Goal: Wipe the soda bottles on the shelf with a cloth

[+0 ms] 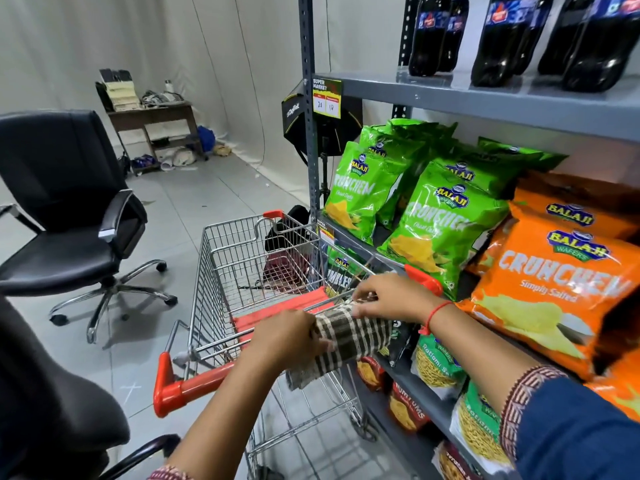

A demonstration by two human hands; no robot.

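Dark soda bottles with blue-and-red labels stand in rows on the top grey shelf at the upper right. Far below them, a brown-and-white checked cloth is stretched over the rim of a wire shopping cart. My left hand grips the cloth's left end. My right hand pinches its upper right edge, a red thread around that wrist. Both hands are well below the bottles.
Green and orange chip bags fill the middle shelf, with smaller snack packets on the lower ones. The cart has red handles and a dark bag inside. Black office chairs stand at the left. A cluttered desk is at the back wall.
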